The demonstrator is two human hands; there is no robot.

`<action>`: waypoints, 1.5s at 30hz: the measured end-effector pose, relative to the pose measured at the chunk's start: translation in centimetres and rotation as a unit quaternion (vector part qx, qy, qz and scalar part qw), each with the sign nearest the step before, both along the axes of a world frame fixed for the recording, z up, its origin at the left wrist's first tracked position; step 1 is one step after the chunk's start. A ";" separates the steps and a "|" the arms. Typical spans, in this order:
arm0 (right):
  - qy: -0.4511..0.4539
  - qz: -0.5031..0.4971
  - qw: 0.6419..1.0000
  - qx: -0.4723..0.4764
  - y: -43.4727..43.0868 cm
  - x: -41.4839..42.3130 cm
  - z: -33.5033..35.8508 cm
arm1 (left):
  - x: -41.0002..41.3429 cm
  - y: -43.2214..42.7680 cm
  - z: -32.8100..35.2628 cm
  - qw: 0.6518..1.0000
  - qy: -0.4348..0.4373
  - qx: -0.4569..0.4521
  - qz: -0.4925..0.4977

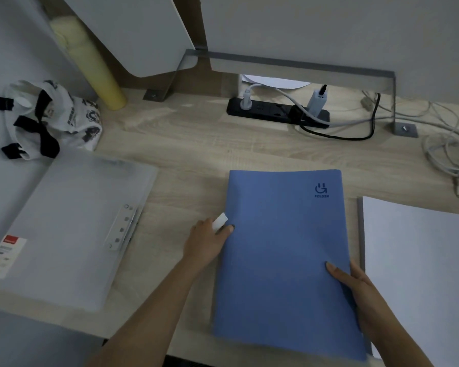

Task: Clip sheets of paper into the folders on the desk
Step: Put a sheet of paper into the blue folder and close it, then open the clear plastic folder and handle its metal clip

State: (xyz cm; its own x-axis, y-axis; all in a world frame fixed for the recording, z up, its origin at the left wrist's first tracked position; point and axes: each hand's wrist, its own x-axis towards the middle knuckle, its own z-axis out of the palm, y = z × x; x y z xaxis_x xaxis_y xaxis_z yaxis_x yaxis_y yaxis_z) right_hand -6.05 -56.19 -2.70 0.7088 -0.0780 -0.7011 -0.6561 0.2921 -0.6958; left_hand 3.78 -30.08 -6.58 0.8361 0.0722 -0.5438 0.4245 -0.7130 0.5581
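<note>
A closed blue folder (pixel 284 255) lies flat on the table (pixel 196 144), its long axis running from six o'clock up to twelve, tipped slightly so the top leans toward one o'clock. The left hand (pixel 210 242) sits at the folder's nine o'clock edge, about midway up the spine side; its fingers (pixel 227 229) are curled around a small white piece (pixel 220 221), apparently a clip or slide bar, though it is too small to name for certain, with a fingertip touching the folder's edge. The right hand (pixel 355 290) rests at the four o'clock side, fingers lying flat and spread on the cover while the thumb side wraps the free edge, so it grips the cover itself.

A stack of white paper (pixel 414 260) lies just beside the folder at three o'clock, nearer the right hand than the left. At nine o'clock, well apart, rests a translucent file case (pixel 64 229).

Judging from this, the cover has to swing open from the three o'clock edge toward nine o'clock, hinging on the long spine by the left hand; the right hand is placed for that lift and also for fetching sheets
</note>
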 end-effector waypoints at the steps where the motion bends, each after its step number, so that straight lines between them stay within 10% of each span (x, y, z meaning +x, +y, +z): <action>1: -0.002 -0.001 1.000 0.000 0.2 0.1 0.1 | 0.1 0.0 0.0 0.998 0.016 -0.055 0.022; 16: -0.016 -0.015 1.000 -0.003 5.5 3.0 0.7 | 0.8 1.9 -0.7 0.962 0.033 -0.198 0.187; 29: -0.033 0.024 0.997 -0.063 13.8 7.9 -2.0 | 5.5 8.7 -0.4 0.996 -0.055 -0.049 0.058; 40: -0.032 0.126 0.909 -0.397 15.4 8.9 -2.4 | 3.8 13.9 1.6 0.981 -0.190 -0.010 0.019; 45: -0.094 0.205 0.939 -0.259 22.4 11.2 -0.9 | 3.8 21.4 2.0 0.977 -0.152 0.117 0.090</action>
